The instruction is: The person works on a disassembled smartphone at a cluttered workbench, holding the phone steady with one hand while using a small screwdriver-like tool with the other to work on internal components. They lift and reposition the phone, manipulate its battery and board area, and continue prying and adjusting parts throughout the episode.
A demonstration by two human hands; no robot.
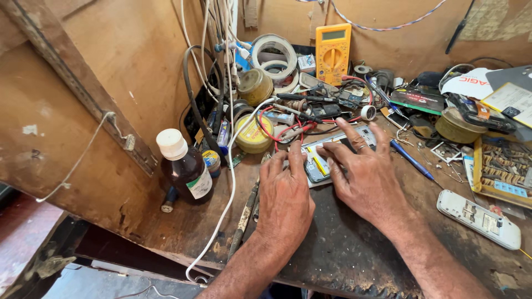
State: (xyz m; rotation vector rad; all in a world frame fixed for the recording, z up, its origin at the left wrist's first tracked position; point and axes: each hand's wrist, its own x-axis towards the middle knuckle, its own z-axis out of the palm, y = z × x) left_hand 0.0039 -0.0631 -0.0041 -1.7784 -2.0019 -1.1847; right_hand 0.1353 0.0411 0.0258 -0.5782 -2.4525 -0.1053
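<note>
I see both hands down on an opened phone (pixel 332 158) lying flat near the middle of the workbench (pixel 343 243), just in front of the clutter at the back wall. The phone has its back cover off: pale grey frame, a yellow-edged strip showing between the fingers, darker parts at its near end. Most of it is hidden under the hands.

Left hand (pixel 285 196): palm down, fingers stretched forward and loosely together, tips resting on the phone's near-left edge. Not gripping anything.

Right hand (pixel 363 174): palm down, fingers spread across the phone's middle and right side, a ring on one finger. Flat and open, pressing rather than grasping.

Around it: a brown glass bottle (pixel 185 169) with a white cap stands well to the left. A yellow round tin (pixel 254 134) sits just behind the left hand, with red wires (pixel 271 128) looping past it. A yellow multimeter (pixel 333 51) leans against the back wall. A blue-handled screwdriver (pixel 411 159) lies just right of the right hand. A white phone body (pixel 478 218) lies further right, apart.
</note>
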